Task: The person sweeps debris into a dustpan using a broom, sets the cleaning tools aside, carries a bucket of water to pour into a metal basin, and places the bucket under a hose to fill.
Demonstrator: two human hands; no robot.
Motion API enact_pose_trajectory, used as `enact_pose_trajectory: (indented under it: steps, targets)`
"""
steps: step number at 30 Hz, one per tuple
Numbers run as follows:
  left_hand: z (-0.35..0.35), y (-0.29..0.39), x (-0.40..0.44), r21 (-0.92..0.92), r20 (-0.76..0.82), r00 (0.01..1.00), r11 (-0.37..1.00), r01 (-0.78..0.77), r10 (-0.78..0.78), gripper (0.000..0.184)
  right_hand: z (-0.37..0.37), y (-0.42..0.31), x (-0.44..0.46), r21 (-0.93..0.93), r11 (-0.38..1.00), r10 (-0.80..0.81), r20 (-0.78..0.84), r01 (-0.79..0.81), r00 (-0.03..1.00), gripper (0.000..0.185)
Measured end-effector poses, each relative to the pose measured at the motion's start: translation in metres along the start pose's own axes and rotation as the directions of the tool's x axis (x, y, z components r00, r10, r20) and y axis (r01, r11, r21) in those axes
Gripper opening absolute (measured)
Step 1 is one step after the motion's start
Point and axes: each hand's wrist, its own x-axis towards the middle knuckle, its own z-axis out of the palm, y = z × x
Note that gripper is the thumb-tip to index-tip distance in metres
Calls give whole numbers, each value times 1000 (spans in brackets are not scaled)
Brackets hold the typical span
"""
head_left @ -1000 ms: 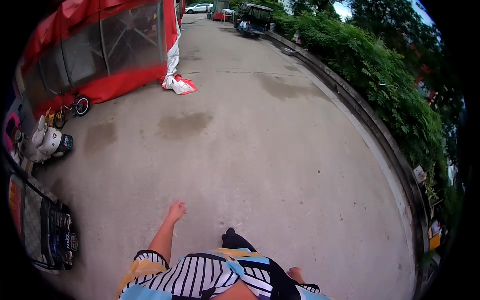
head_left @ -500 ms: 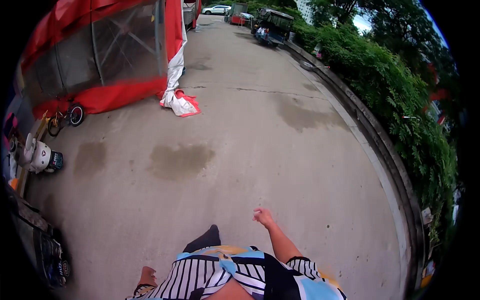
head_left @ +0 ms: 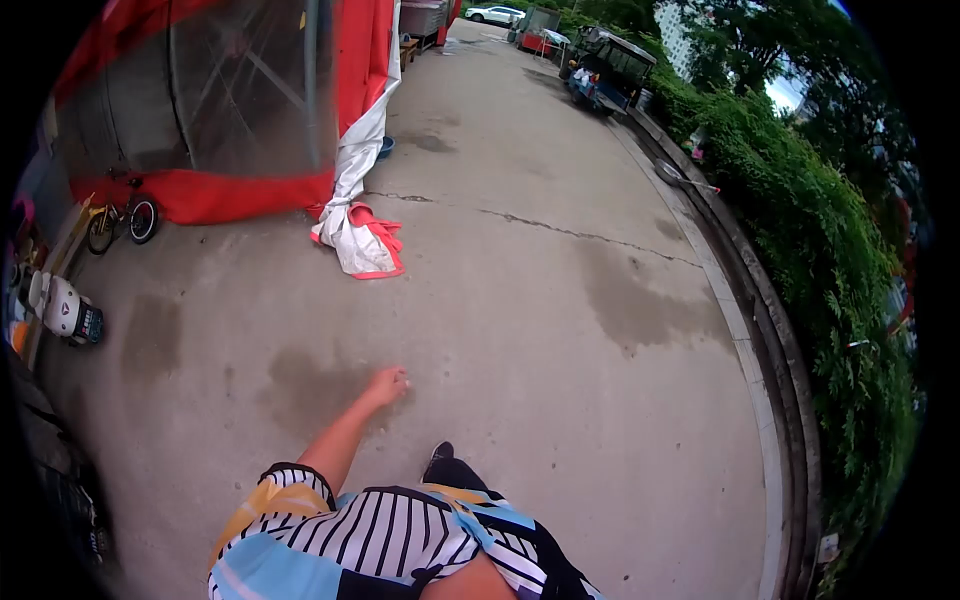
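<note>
My left hand is stretched forward over the concrete ground, in front of a damp patch. Its fingers are loosely bent and a little apart, and I see nothing held in them. It touches nothing. Below it are my patterned shirt with stripes and blue and yellow areas, and a dark shoe on one foot. My right hand is out of view.
A red tent with clear plastic walls stands at left, its red-and-white flap trailing on the ground. Nearby are a small bicycle and a white scooter. A kerb and bushes run along the right; a cart is parked ahead.
My left hand has swung forward from low at the left; my right hand has dropped out of view. The tent flap and the scene have come nearer, and the view has turned slightly.
</note>
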Motion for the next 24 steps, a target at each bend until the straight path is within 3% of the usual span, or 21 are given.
enact_pose_trajectory:
  steps: [2,3,4,5,6,7,8,9,10,12,14,15,16,17,18,19,20,21,22,23,24]
  targets:
    - [-34,21,56,-92,30,999,996,15,-12,45,38,-106,39,-31,999,-10,26,11,1000,12]
    - [-52,26,68,223,94,996,974,-30,9,44,66,-173,53,-68,997,-42,57,46,997,12]
    - [-67,21,70,506,168,986,858,-91,5,43,101,-245,62,-158,978,-121,112,138,986,12]
    - [-72,-29,100,583,197,969,812,6,-148,41,141,-318,84,-307,910,-213,227,277,950,15]
    - [-91,-31,101,551,150,946,819,162,-289,41,182,-388,117,-513,652,-373,425,559,825,12]
    - [-110,-44,104,534,99,953,823,192,-286,38,226,-460,155,-517,-252,-530,781,818,330,7]
    - [-129,-54,107,515,47,958,829,219,-282,35,273,-539,90,-327,670,-489,481,666,728,9]
    - [-141,-63,113,60,-151,806,808,586,-573,26,318,-605,91,-334,578,-549,515,744,658,10]
    - [-144,-114,127,-303,-198,686,709,637,-700,21,360,-670,88,-288,486,-595,583,826,553,12]
    - [-157,-109,144,-467,-185,494,518,717,-850,14,418,-772,58,-98,533,-626,623,841,469,16]
    - [-183,-60,204,-412,-166,334,373,831,-928,11,458,-834,55,43,715,-545,658,697,519,21]
    - [-195,-36,248,-394,-165,308,349,850,-937,12,478,-881,48,117,776,-519,677,620,522,24]
    - [-205,-12,300,-368,-165,336,374,851,-927,15,486,-921,42,116,771,-509,702,626,498,25]
    - [-216,-30,367,-331,-22,471,451,829,-882,18,490,-952,34,116,773,-494,727,624,477,27]
    - [-227,-18,445,-359,-50,631,604,712,-774,11,499,-994,22,128,773,-482,755,621,445,29]
    - [-252,11,527,-21,-64,757,759,651,-650,15,501,-1042,2,270,777,-528,771,568,356,30]
    - [-282,90,590,298,-28,843,801,520,-537,22,497,-1089,-24,401,771,-577,769,495,276,31]
    - [-295,132,658,351,-193,921,852,388,-339,26,492,-1139,-58,513,715,-649,739,475,179,34]
    - [-311,170,727,291,-217,950,914,281,-223,30,489,-1188,-83,612,606,-717,697,509,17,37]
    - [-330,232,786,404,-238,971,906,128,-31,31,485,-1231,-109,697,497,-776,623,517,-94,40]
    - [-343,265,858,367,-189,981,923,115,-47,34,482,-1270,-130,791,380,-808,536,480,-244,43]
